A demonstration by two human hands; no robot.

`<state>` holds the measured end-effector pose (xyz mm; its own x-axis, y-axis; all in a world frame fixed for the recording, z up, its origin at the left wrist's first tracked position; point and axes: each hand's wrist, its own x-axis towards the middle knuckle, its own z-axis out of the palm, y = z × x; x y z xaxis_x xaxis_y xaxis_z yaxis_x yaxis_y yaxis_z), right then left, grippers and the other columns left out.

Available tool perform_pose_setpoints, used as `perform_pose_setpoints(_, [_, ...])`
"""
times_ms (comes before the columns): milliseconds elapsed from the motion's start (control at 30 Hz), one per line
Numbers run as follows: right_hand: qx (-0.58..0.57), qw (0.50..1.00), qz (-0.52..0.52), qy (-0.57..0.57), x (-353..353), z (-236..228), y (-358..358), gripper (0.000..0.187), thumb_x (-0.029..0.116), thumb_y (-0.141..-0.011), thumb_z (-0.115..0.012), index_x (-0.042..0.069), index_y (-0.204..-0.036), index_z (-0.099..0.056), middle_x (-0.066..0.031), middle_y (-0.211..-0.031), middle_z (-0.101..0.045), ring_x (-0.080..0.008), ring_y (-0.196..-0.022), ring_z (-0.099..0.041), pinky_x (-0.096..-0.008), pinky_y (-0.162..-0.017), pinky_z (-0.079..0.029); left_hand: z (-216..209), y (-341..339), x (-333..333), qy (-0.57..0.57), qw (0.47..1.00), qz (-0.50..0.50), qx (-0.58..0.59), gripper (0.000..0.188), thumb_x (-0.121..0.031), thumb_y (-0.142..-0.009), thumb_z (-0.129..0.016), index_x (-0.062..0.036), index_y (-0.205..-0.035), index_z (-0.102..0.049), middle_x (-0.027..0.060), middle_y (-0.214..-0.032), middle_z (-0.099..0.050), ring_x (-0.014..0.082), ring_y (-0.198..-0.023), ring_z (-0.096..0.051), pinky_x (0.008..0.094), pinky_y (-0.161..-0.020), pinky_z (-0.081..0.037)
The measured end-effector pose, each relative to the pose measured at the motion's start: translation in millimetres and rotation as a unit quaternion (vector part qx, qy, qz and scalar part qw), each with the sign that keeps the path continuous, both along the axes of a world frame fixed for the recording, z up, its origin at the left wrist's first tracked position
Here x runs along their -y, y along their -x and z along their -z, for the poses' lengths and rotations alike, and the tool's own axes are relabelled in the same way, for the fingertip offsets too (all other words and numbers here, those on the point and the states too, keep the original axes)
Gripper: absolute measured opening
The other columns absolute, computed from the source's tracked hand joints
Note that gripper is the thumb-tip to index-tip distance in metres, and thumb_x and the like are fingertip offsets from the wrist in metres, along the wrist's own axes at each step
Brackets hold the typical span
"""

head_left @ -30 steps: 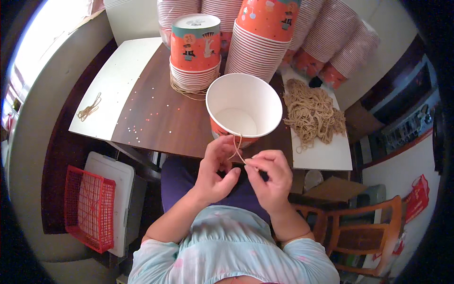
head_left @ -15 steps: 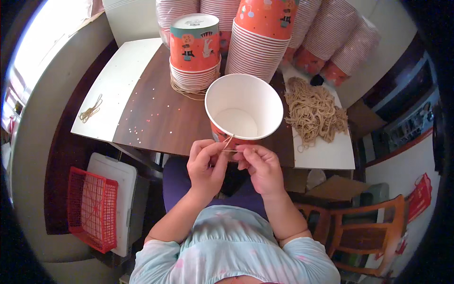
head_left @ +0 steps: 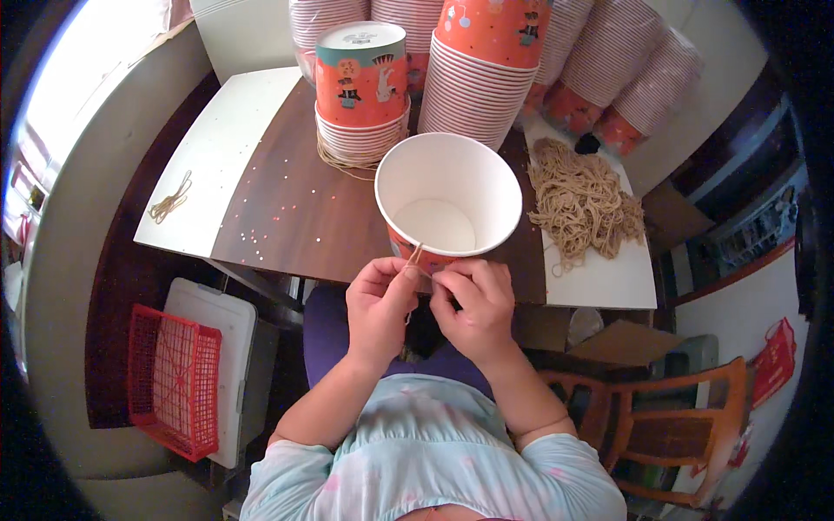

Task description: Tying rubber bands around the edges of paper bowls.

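A large paper bucket, white inside and orange outside, stands open side up at the table's front edge. From its near rim a thin tan cord runs down to my fingers. My left hand pinches the cord between thumb and forefinger just below the rim. Close beside it, my right hand is closed too, its fingertips on the cord near the left thumb. How the strands cross between the fingertips is too small to make out.
Upside-down orange buckets and a taller stack stand behind, with plastic-wrapped stacks farther back. Heaped tan cords lie at right, a small bundle at left. A red basket and wooden chair flank me below.
My right hand has drawn in toward the left one and turned its fingers downward. The cord stretched between the hands is now shorter. The bucket stays in place.
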<state>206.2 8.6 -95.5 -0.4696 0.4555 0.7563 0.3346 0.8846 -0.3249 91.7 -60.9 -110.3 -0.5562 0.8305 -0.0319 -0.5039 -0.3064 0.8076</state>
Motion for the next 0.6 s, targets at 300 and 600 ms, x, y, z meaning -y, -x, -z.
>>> perform_pose_setpoints(300, [-0.004, 0.993, -0.046, 0.113, -2, 6, 16, 0.021, 0.005, -0.073, -0.064, 0.005, -0.094, -0.066, -0.0075, -0.092, -0.061, -0.0260, -0.078, -0.059, -0.0367, -0.071, -0.047, -8, 9, 2, 0.023, 0.972, 0.127, 0.198, 0.012, -0.014, -0.089, -0.055, -0.0035, -0.086, -0.058, 0.0007, -0.068, -0.055, 0.0057, -0.050, -0.040, 0.0201, -0.046, -0.032])
perform_pose_setpoints(600, [-0.149, 0.808, -0.239, 0.518, 1, 6, 20, 0.018, 0.006, -0.086, -0.061, -0.002, -0.102, -0.066, -0.0078, -0.098, -0.064, -0.0127, -0.089, -0.061, -0.0255, -0.078, -0.049, -7, 19, 12, 0.056, 0.974, 0.121, 0.184, 0.010, -0.012, -0.086, -0.055, -0.0030, -0.084, -0.059, 0.0028, -0.068, -0.056, 0.0069, -0.048, -0.040, 0.0221, -0.045, -0.032])
